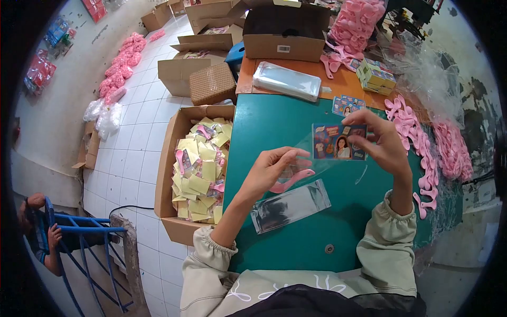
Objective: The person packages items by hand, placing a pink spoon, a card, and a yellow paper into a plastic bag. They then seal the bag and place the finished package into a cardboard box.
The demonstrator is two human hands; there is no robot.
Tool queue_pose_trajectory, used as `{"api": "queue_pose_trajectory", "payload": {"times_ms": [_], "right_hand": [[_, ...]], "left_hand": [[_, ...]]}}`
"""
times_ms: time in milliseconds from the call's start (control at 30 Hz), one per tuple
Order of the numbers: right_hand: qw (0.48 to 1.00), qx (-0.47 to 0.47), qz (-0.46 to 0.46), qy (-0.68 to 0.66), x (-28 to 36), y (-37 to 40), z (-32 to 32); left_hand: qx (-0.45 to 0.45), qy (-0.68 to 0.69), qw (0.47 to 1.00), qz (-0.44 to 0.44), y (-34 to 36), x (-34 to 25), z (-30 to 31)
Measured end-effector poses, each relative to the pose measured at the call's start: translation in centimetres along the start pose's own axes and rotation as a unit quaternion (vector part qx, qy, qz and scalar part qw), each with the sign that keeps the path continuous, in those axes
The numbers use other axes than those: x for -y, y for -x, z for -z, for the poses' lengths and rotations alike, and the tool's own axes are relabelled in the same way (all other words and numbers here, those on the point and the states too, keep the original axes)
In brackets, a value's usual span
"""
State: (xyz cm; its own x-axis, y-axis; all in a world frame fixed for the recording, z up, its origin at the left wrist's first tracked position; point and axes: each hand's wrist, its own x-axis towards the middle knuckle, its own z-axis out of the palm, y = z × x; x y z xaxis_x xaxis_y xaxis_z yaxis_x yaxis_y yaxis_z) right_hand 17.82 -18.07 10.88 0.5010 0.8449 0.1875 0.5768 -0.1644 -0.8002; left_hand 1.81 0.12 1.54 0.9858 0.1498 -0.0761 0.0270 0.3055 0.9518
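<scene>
Head view, as it reaches me at my distant post, is mostly a green table [264, 127], an orange-brown surface [245, 79] adjoining its far edge. Next in size I see an open carton [182, 230] on the floor at the table's left side, filled with packets [199, 184] showing pale yellow paper and some pink. A smaller brown box [264, 50] sits on the orange-brown surface. Down the table's right side runs a strip of loose pink spoons [426, 165]. A stack of clear sleeves [288, 82] lies across the far edge; more clear sleeves [290, 206] lie flat just below the left hand [277, 168].

That hand pinches the edge of a clear bag [306, 145] between thumb and fingers. My view has the right hand [377, 140] with thumb and fingertips pressed on a printed card [328, 142], held above the table between the hands and overlapping the bag; I cannot tell how far inside it sits. Smaller again is a loose group of similar cards [346, 104] beyond it. Smallest is one pink spoon [292, 181] beneath the left fingers; whether they grip it, I cannot tell.
</scene>
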Motion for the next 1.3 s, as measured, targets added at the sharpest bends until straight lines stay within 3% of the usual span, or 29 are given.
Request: {"api": "queue_pose_trajectory", "payload": {"times_ms": [133, 267, 400, 467, 600, 700, 800, 833, 900, 1000, 1133, 1233, 1300], "right_hand": [[0.99, 0.103, -0.015, 0.095, 1.3, 0.1, -0.2], [0.981, 0.087, 0.107, 0.134, 0.4, 0.4, -1.5], [0.99, 0.128, 0.015, 0.065, 1.0, 0.6, -3.3], [0.986, 0.16, -0.03, 0.039, -0.2, 0.7, -4.5], [0.982, 0.186, 0.03, -0.015, -2.7, 1.2, -5.5], [0.974, 0.191, -0.091, -0.078, -3.2, 1.9, -5.1], [0.983, 0.145, -0.11, -0.038, -5.5, 2.7, -4.4], [0.975, 0.132, -0.144, -0.107, -5.6, 3.0, -4.5], [0.941, 0.106, -0.21, -0.242, -5.5, 3.7, -4.7], [0.921, 0.093, -0.22, -0.308, -3.7, 4.3, -4.8], [0.946, 0.102, -0.199, -0.235, -4.8, 5.1, -4.9], [0.975, 0.047, -0.122, -0.18, -4.6, 5.2, -5.6], [0.993, -0.015, -0.096, -0.065, -2.9, 5.1, -6.4]], "left_hand": [[0.006, -0.066, 0.998, -0.007, 0.1, 0.4, -0.1], [-0.002, -0.148, 0.989, -0.029, 0.1, 1.0, -0.6], [0.044, -0.287, 0.956, -0.035, 0.2, 0.1, -0.8], [0.037, -0.263, 0.964, -0.009, 0.5, -0.2, -1.2], [-0.018, -0.328, 0.945, 0.002, 1.1, -0.3, -2.0], [0.028, -0.329, 0.944, 0.014, 1.6, 0.3, -0.5], [0.116, -0.244, 0.963, 0.001, 2.5, 1.2, 2.4], [0.093, -0.15, 0.984, 0.037, 3.0, 1.3, 2.4], [0.079, -0.112, 0.989, 0.048, 3.7, 0.9, 2.3], [0.067, -0.091, 0.992, 0.051, 4.3, 1.0, 2.5], [0.097, -0.053, 0.993, 0.047, 4.5, 1.5, 2.6], [-0.01, -0.257, 0.966, -0.028, 4.7, 1.6, 1.6], [-0.069, -0.205, 0.976, -0.014, 5.3, 2.6, 0.7]]}}
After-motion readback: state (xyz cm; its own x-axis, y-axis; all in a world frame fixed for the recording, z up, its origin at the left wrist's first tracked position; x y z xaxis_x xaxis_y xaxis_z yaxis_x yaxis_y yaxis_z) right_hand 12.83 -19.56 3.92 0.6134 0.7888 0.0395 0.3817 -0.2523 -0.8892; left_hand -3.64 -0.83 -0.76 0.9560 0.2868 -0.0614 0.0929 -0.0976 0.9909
